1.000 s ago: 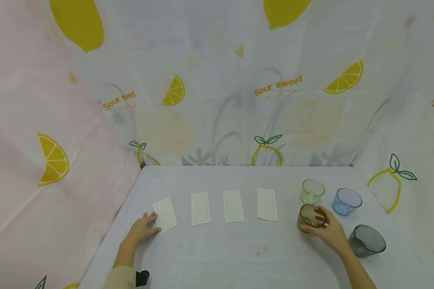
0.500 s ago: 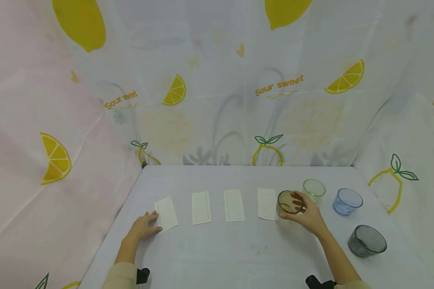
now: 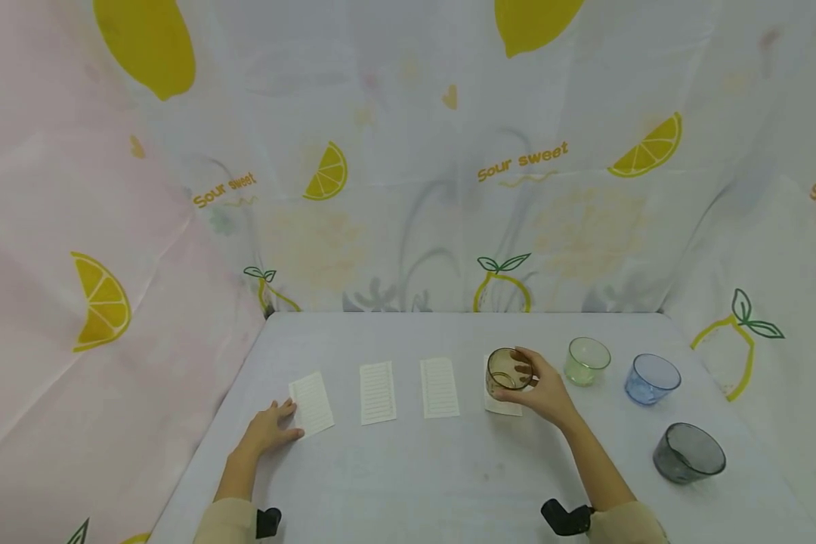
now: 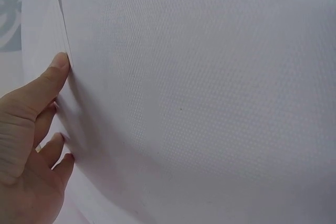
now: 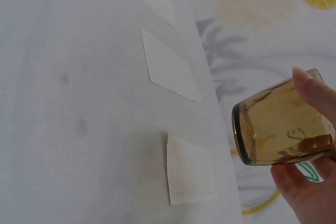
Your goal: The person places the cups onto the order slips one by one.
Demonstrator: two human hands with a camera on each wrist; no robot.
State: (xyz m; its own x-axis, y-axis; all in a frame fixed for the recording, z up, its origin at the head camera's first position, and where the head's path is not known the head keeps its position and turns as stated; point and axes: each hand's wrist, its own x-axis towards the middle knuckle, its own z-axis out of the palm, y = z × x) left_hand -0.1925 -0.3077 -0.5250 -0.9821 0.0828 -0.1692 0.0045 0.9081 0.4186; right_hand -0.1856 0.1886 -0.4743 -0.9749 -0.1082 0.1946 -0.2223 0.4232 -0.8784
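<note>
A big cloth wall [image 3: 408, 227] with lemons on it stands at the far side, and the white table [image 3: 408, 476] is in front of it. The right hand [image 3: 544, 389] curls its fingers around the brown glass [image 3: 502, 374], up off the table. The left hand [image 3: 268, 427] rests at the left with its fingers spread. At the right sit the gray glass [image 3: 688, 455], near, then the blue glass [image 3: 651, 380] and the green glass [image 3: 586, 363], farther back. Smallest are the thin papers: the right paper [image 3: 503, 408] under the brown glass, two middle papers [image 3: 439, 387], and the left paper [image 3: 313, 400], touched by the left hand. The smooth glass could slip if the grip gets loose, and a left-hand nudge might slide the left paper crooked.
</note>
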